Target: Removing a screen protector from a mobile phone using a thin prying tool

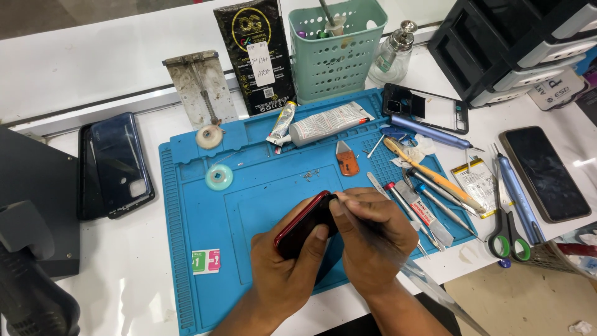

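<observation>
Red-edged phone (303, 225) sits clamped in the left hand (287, 270); the right hand (372, 239), pinching its top edge, should peel gently

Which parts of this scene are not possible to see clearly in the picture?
- Head view: the face of the red phone is covered by the left hand and right hand.
- Head view: what the right hand's fingertips pinch at the phone's top edge is too small to tell.
- Head view: the black drawer unit is cut off by the frame edge.
</observation>
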